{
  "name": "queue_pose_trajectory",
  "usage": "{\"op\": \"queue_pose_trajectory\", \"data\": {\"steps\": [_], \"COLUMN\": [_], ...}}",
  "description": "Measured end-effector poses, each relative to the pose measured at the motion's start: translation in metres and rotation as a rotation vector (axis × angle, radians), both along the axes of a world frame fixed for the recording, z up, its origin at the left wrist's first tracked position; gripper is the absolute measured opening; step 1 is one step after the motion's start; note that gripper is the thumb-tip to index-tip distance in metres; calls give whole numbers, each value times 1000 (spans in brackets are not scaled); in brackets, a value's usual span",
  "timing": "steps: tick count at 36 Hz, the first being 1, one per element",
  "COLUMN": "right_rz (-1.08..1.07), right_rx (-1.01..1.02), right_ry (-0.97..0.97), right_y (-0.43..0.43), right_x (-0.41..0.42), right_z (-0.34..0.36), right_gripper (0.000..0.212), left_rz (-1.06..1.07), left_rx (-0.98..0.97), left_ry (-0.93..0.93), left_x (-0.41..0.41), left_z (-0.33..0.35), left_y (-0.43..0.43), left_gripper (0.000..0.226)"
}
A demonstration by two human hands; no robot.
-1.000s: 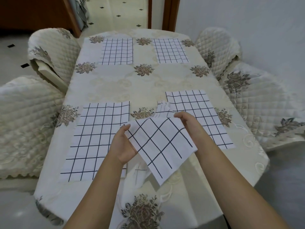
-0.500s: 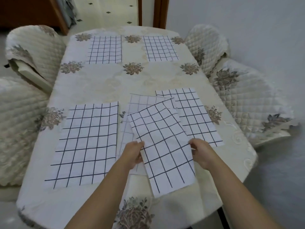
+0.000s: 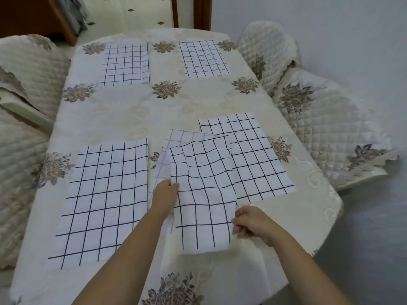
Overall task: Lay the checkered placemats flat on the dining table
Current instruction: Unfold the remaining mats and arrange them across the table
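Head view: four checkered mats lie flat on the dining table (image 3: 132,111).
Laid mats: far-left mat (image 3: 125,64) at 11 o'clock, far-right mat (image 3: 202,59) at 1, near-right mat (image 3: 253,155) at 4, near-left mat (image 3: 103,201) at 8.
Held placemat (image 3: 202,194): at 6 o'clock, rumpled, its upper right corner over the near-right mat's edge.
Left hand (image 3: 165,194): pinches its left edge, likely to draw the cloth taut.
Right hand (image 3: 248,223): fingers curled on the lower right edge, opposing that pull.
Paler layer (image 3: 178,137): shows underneath; second mat or folded half, cannot tell.
Judgement: the two-sided grip suits spreading the wrinkles.
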State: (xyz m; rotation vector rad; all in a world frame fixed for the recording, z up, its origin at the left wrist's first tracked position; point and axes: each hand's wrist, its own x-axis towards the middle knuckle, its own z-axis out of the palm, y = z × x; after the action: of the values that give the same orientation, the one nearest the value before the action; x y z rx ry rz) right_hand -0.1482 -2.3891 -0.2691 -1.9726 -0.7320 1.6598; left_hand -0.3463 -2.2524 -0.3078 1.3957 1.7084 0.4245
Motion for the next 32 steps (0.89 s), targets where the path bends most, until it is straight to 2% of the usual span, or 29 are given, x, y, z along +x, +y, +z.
{"op": "queue_pose_trajectory", "data": {"steps": [4,6,9,11,13,18,22,26,28,30,32], "right_rz": [-17,-38,-80,-92,-108,-60,-8,-114,-134,-60,45], "right_rx": [93,140,198,226,247,251,221,159,138,148,215], "right_ry": [54,61,75,82,90,53,35,270,359,350,240], "right_y": [4,8,16,23,31,49,60,68,72,76,81], "right_x": [-3,-7,-12,-15,-18,-23,-22,-30,-37,-41,-41], "right_z": [7,9,10,10,10,10,10,8,8,8,8], "right_gripper": [9,4,7,9,9,6,18,18,17,20,27], "left_rz": [39,97,343,393,372,378,455,578,664,707,684], "left_rx": [37,-32,-293,-403,-480,-633,-665,-565,-472,-393,-365], "left_ry": [-22,-133,-626,-926,-1089,-1074,-1169,-1445,-1500,-1524,-1533], "left_x": [-8,-14,-28,-43,-56,-79,-89,-84,-73,-61,-49], "left_z": [3,8,20,26,26,13,5,2,2,5,10], "left_y": [10,17,26,26,20,-18,-48,-73,-81,-88,-93], "left_gripper": [37,35,26,37,48,63,73,79,70,69,77]}}
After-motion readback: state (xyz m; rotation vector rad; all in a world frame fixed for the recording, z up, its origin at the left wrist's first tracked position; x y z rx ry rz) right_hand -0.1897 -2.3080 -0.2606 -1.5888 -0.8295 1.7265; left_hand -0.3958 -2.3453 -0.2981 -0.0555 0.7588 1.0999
